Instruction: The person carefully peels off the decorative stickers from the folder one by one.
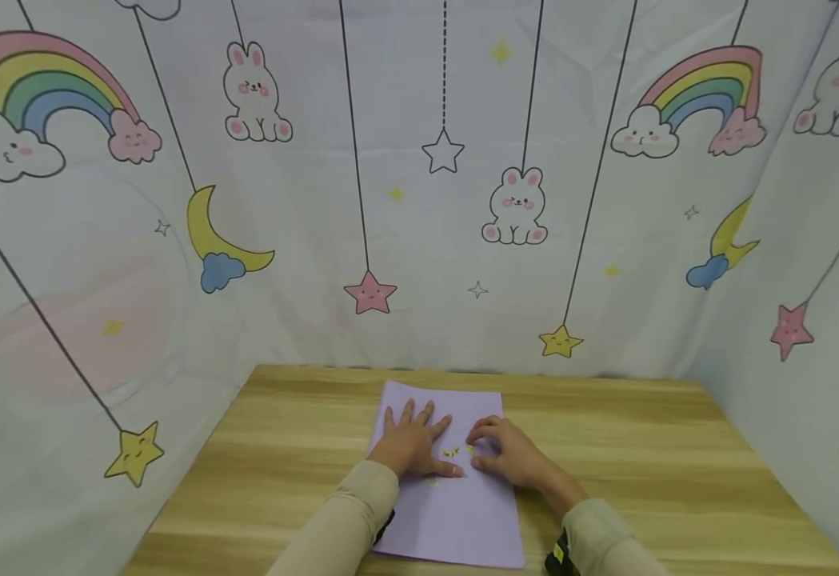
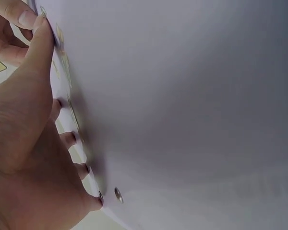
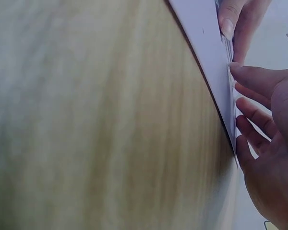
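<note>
A light purple sheet (image 1: 455,528) lies on the wooden table, with small yellow pieces (image 1: 450,453) scattered on its middle. My left hand (image 1: 412,446) rests on the sheet's left half, fingers spread and thumb stretched rightward beside the pieces. On the right half, my right hand (image 1: 511,454) has bent fingers and thumb on the paper, apart, with a small yellow bit (image 1: 470,450) in the gap. The right wrist view has the right thumb (image 3: 259,79) at the sheet's surface near the left hand (image 3: 230,21). Low in the left wrist view is a small round shiny spot (image 2: 118,195) on the paper.
The wood-grain table (image 1: 635,472) extends on both sides of the sheet. White cloth walls (image 1: 448,336) printed with rainbows, rabbits and stars stand behind it and at both sides. A black strap (image 1: 557,558) sits by the right cuff.
</note>
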{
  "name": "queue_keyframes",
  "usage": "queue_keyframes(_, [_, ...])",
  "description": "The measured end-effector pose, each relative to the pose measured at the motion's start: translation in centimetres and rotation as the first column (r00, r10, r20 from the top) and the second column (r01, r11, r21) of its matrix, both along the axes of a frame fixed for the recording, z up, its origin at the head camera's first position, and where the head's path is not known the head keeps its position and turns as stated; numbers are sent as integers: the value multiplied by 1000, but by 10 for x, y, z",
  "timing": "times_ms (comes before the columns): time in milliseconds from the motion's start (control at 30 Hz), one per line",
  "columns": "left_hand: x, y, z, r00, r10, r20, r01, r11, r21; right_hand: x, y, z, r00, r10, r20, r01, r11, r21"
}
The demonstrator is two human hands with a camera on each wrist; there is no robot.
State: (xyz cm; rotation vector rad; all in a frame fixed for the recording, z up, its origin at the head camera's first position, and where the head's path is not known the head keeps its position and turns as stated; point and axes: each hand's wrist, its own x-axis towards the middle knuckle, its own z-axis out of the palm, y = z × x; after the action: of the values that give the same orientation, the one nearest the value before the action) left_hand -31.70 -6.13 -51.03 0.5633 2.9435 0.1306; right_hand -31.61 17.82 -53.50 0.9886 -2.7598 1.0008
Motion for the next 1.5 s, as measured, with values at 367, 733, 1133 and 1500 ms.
queue_keyframes(367, [6,1,9,1000,15,20,-15,1000,7,2,-1,1,1000,2,16,-2,1000,-28])
queue_keyframes(733, [3,1,4,999,26,23,-27,999,44,-1,0,1,997,-17,75,23,997,-72])
queue_keyframes(1133, [5,2,9,999,22,43,-23,1000,10,-5,1,-2,991,-41,124,52,995,-82])
queue_keyframes(1500, [7,2,12,999,17,48,-17,1000,-7,-5,0,-2,992,-46,118,56,995,-83])
